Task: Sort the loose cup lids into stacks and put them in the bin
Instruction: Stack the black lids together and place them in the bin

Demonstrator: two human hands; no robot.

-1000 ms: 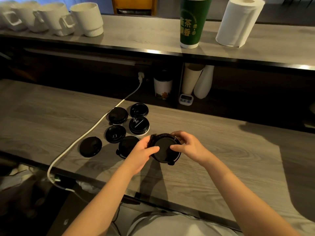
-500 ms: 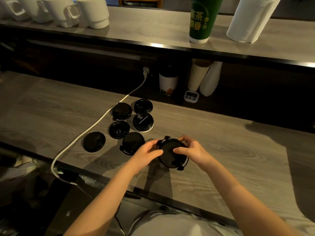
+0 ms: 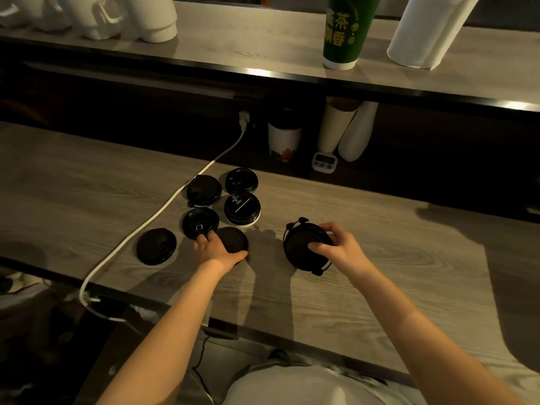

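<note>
Your right hand (image 3: pixel 336 249) grips the stack of lids (image 3: pixel 301 244), with the thumb laid across the top face and the fingers curled over the far rim. The stack is tilted, and small tabs stick out at its twelve and five o'clock edges. Its lower edge seems to touch the counter (image 3: pixel 409 258), but that cannot be told for sure.

Well apart, at nine o'clock from the stack, your left hand (image 3: pixel 217 248) grips the near lid (image 3: pixel 235 239), which lies flat on the counter. The thumb curls along its near rim and the fingers reach over its left rim.

The other loose lids lie flat around that hand:
- The lid with a square mark (image 3: pixel 200 223) is at eleven o'clock, just beside your fingertips.
- The lid with a white line (image 3: pixel 242 207) is at twelve.
- The domed lid (image 3: pixel 204 190) and the far lid (image 3: pixel 241 180) lie beyond those two.
- The lone lid (image 3: pixel 156 246) lies at nine o'clock, apart from the rest.

A white cable (image 3: pixel 163 209) runs across the counter between the lone lid and the cluster. On the shelf at twelve o'clock stand a green cup (image 3: pixel 346 30), a paper towel roll (image 3: pixel 429 30) and white mugs (image 3: pixel 152 16).
</note>
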